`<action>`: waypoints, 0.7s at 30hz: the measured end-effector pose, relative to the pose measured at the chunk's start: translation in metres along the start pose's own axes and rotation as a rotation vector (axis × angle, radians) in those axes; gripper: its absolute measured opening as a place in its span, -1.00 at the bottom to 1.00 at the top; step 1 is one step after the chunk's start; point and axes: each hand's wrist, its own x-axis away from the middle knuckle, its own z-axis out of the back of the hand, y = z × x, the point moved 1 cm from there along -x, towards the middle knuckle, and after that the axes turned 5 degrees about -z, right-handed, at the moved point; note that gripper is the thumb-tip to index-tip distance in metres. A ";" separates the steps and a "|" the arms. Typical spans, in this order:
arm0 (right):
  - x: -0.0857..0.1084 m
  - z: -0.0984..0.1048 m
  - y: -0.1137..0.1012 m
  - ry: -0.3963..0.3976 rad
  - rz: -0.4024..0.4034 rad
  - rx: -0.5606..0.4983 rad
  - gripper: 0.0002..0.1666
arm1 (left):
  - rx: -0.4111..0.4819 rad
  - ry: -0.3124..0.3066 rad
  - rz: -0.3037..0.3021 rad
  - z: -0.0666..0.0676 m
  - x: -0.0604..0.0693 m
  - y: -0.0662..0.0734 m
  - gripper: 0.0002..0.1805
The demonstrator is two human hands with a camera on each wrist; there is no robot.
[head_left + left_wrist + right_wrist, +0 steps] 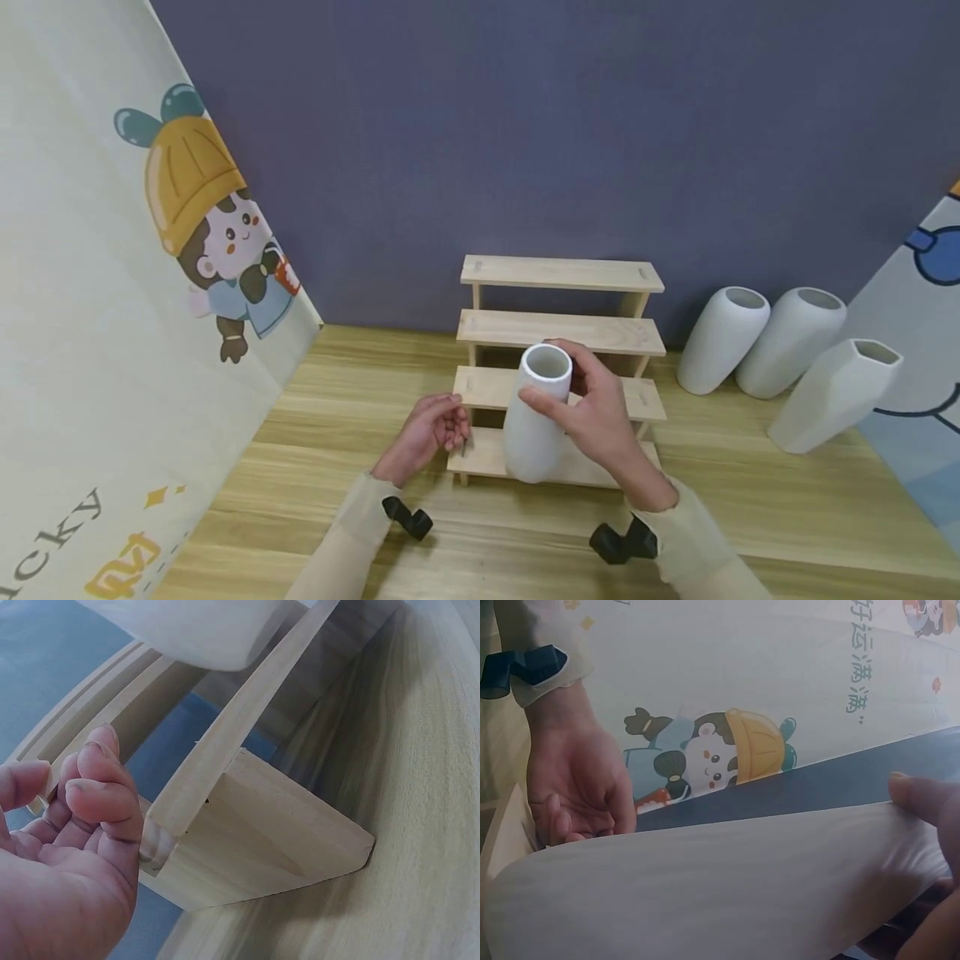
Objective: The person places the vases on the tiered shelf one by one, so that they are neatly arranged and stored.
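Observation:
My right hand [600,408] grips a white vase [534,433] near its rim, thumb on the near side. The vase stands nearly upright over the lowest board of a stepped wooden shelf [562,271]; whether its base touches the board is not clear. In the right wrist view the vase [705,892] stretches away from the thumb and fingers [926,799]. Beside the shelf's left end is my left hand [429,433], its fingers loosely curled around nothing. The left wrist view has this hand [75,840] close to the board ends, with the vase's base [210,637] above.
Two rounded white vases [723,342] [791,346] and one angular white vase [836,396] stand on the wooden table [360,367] to the right of the shelf. A dark blue panel [487,133] rises behind, and a printed light panel [112,292] borders the left side.

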 end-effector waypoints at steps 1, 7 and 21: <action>0.000 -0.002 0.000 -0.002 0.000 -0.005 -0.33 | 0.000 0.003 0.002 0.000 0.000 0.000 -0.58; -0.001 -0.012 -0.002 -0.001 0.011 -0.030 -0.32 | -0.002 0.023 0.021 -0.001 0.000 0.001 -0.57; -0.005 -0.029 0.000 -0.013 0.048 -0.056 -0.32 | 0.011 0.019 0.021 -0.001 0.001 0.003 -0.58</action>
